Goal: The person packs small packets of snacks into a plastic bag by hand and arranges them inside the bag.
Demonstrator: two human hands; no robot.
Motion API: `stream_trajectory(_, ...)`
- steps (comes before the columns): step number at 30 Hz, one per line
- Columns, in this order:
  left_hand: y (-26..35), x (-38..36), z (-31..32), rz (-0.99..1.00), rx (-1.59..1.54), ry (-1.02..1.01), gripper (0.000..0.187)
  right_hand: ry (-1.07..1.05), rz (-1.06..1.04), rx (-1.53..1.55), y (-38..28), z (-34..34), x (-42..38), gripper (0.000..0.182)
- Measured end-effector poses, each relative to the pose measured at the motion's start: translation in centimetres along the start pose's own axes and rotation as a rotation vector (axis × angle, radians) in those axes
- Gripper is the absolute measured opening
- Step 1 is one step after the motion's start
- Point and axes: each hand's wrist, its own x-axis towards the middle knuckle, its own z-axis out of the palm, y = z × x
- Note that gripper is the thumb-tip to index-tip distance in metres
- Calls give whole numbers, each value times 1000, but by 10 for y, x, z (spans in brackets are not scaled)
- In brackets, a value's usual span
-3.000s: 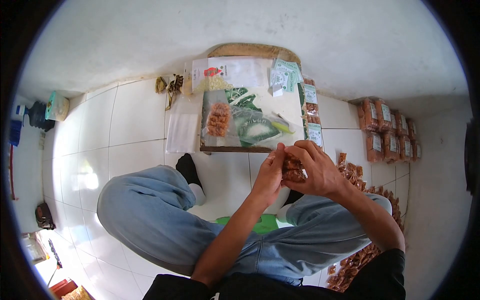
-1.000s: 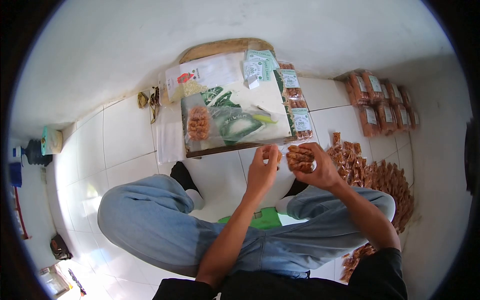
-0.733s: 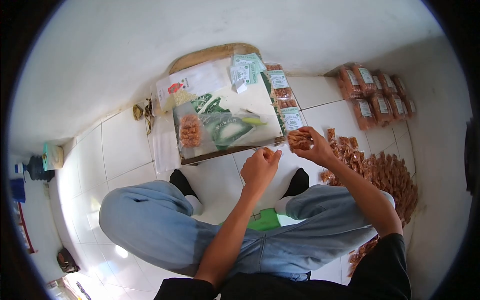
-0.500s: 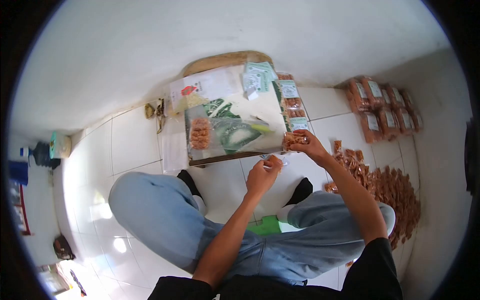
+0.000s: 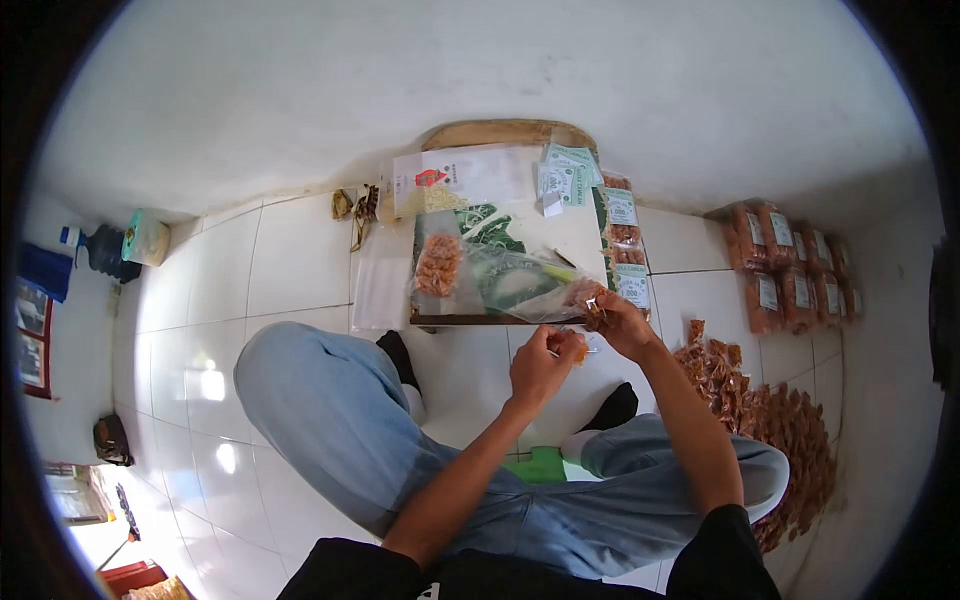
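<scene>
My right hand [image 5: 625,327] is closed around a small clear packet of brown snack [image 5: 597,314], at the near right corner of a low table [image 5: 470,321]. My left hand [image 5: 542,368], just in front of the table edge, pinches another small packet with orange-brown contents [image 5: 579,353]. A long clear plastic bag [image 5: 535,292] lies across the table, its right end bunched up beside my right hand. Inside its left end sits a block of brown snack pieces [image 5: 437,266].
Printed labels [image 5: 568,180] lie at the table's back right, beside filled labelled packs [image 5: 622,232]. More filled bags [image 5: 790,262] stand stacked by the right wall. Loose small packets [image 5: 790,430] are heaped on the floor right of my knee.
The view has shifted, so the table appears farther right and lower. My right hand has moved left from the table's right corner with its packet, closer to my left hand.
</scene>
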Motion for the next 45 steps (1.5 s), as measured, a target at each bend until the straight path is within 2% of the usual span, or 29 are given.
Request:
stream_trajectory(1,3,-3,-2,-17,51,-12,48,-3,4,-2,2,2,0,44)
stream_trajectory(3,3,-5,-5,-38,100,-24,46,183,-242,-478,6,5,-2,55)
stream_trajectory(4,2,-6,-5,-33,109,-17,46,183,-240,-480,5,6,-3,55)
stream_trajectory(6,-2,-9,-3,-30,111,-19,45,299,-384,-951,-2,7,-12,67)
stream_trajectory(11,-5,-13,1,-52,169,-47,42,393,-420,-775,-2,2,-25,66)
stream_trajectory(14,-5,-15,4,-7,228,-60,44,440,-353,-735,7,-2,-23,63)
stream_trajectory(16,-2,-16,3,22,239,-41,42,296,-324,-524,14,-2,-19,61)
stream_trajectory(20,5,-18,4,122,247,17,37,187,-316,-550,23,2,-7,61)
stream_trajectory(23,7,-16,6,194,268,59,33,192,-278,-580,22,12,-6,63)
stream_trajectory(30,12,-9,5,153,321,84,31,132,-287,-488,13,18,-1,66)
stream_trajectory(32,16,-8,5,115,315,78,33,145,-426,-645,10,29,-6,66)
stream_trajectory(33,15,-6,6,114,318,78,33,144,-424,-643,3,36,-11,66)
stream_trajectory(35,12,-4,9,106,321,58,39,111,-851,-1534,-7,46,-22,64)
stream_trajectory(39,14,-9,11,48,342,38,40,221,-712,-1364,-1,43,-16,63)
stream_trajectory(41,14,-11,11,28,334,59,41,94,-159,-606,-2,35,-7,68)
stream_trajectory(45,16,-10,7,31,363,65,40,93,-83,-353,7,38,-5,74)
